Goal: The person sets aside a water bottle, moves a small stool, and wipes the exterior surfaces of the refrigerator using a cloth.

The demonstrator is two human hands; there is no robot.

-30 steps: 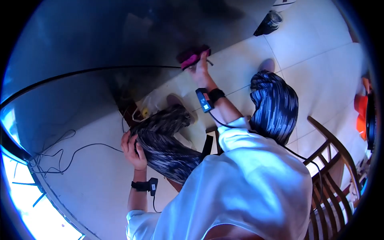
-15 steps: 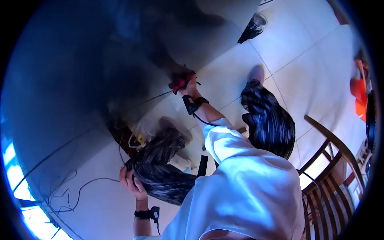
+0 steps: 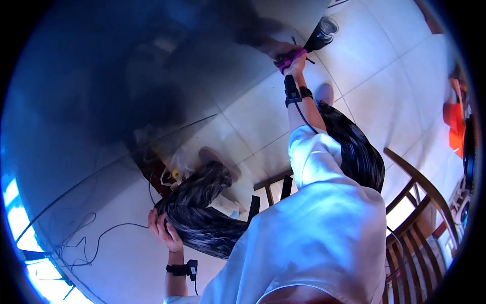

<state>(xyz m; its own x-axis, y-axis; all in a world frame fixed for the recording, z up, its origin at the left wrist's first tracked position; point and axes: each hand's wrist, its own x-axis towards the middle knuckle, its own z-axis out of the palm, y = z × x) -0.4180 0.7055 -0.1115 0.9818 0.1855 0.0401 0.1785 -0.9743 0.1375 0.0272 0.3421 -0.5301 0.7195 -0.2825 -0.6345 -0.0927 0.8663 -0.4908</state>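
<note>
A magenta and dark item [image 3: 289,61], perhaps a cloth, is gripped in my right hand [image 3: 297,63] at the upper middle. It lies against a dark glossy surface [image 3: 101,86], where a dim reflection of the hand shows. My left hand [image 3: 165,231] rests on the knee of my patterned trousers [image 3: 202,223], holding nothing, with its thumb apart from the fingers. Each wrist wears a black strap with a small box and a cable.
A dark holder with a clear container [image 3: 326,29] stands beyond my right hand. Thin cables [image 3: 83,243] lie at the left. On the right are a wooden chair [image 3: 420,177] and orange objects [image 3: 454,126]. A yellow item [image 3: 175,174] is beside my left leg.
My right hand has first come nearer, then swept out to the right and away with the magenta item. My left hand has stayed on the knee. The view has shifted slightly.
</note>
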